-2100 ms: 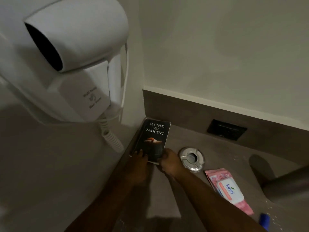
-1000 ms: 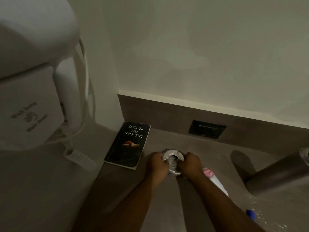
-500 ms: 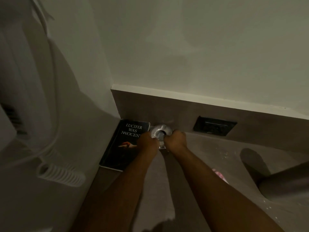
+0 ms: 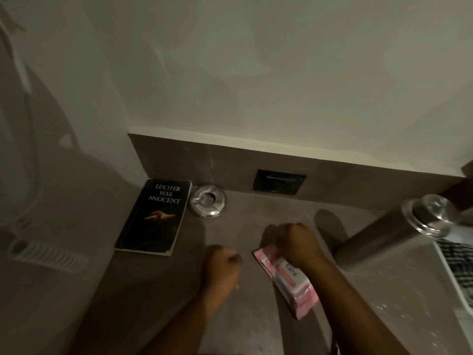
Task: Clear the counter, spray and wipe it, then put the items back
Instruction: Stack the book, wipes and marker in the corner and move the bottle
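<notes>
A black book lies flat in the back left corner of the brown counter. Right beside it, against the backsplash, sits a round metal ashtray. A pink pack of wipes lies at the counter's middle right. My right hand rests on the pack's far end with curled fingers; whether it grips the pack is unclear. My left hand hovers as a loose fist over bare counter left of the pack, holding nothing.
A steel bottle stands at the right. A white tray edge with checked cloth shows at the far right. A black socket plate sits in the backsplash. A coiled white cord hangs on the left wall.
Both hands let go of the ashtray, which now sits by the book at the backsplash. They drew back toward me; the right hand came down on the wipes pack.
</notes>
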`<state>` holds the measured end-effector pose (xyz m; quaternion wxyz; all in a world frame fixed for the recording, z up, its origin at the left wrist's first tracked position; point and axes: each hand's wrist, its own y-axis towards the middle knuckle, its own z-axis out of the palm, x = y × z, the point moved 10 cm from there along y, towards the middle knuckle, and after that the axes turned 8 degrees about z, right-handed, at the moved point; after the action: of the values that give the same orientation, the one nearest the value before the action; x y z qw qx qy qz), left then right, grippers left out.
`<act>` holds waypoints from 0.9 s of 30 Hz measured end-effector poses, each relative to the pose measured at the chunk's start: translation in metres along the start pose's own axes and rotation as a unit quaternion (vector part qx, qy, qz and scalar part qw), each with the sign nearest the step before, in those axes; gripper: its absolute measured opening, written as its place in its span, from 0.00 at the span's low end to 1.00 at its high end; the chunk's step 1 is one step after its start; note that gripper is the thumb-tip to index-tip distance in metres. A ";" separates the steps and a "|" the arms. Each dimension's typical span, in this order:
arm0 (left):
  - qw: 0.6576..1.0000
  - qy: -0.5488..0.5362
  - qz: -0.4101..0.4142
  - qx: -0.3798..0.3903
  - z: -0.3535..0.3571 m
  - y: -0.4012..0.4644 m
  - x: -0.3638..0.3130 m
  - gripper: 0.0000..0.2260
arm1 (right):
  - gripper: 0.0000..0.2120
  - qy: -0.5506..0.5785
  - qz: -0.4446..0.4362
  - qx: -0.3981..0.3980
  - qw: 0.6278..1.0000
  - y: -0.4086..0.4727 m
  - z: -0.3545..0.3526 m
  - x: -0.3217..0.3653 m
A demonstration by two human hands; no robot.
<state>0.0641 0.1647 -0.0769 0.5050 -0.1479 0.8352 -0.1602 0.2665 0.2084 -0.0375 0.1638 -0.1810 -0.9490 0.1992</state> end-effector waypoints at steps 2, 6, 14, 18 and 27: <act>0.998 -0.032 -0.043 0.040 0.037 -0.025 0.003 0.05 | 0.15 -0.081 0.015 0.064 0.994 -0.013 0.017 -0.023; 0.995 -0.041 -0.051 0.079 0.077 -0.044 -0.006 0.08 | 0.17 -0.015 0.046 0.102 0.994 -0.029 0.032 -0.044; 0.998 -0.050 -0.008 0.021 0.044 -0.018 -0.022 0.11 | 0.06 0.299 0.058 0.098 0.947 -0.038 0.034 -0.024; 0.996 -0.082 -0.004 -0.041 -0.013 -0.004 -0.031 0.09 | 0.10 0.406 0.055 0.066 0.910 -0.041 0.028 0.028; 0.983 0.007 0.047 -0.175 -0.159 0.049 -0.038 0.13 | 0.18 0.545 0.013 0.087 0.834 -0.013 0.057 0.171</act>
<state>-0.0645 0.2436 0.0027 0.4724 -0.1934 0.8598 0.0113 0.0909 0.2490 -0.0403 0.6667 -0.2578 -0.6825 0.1526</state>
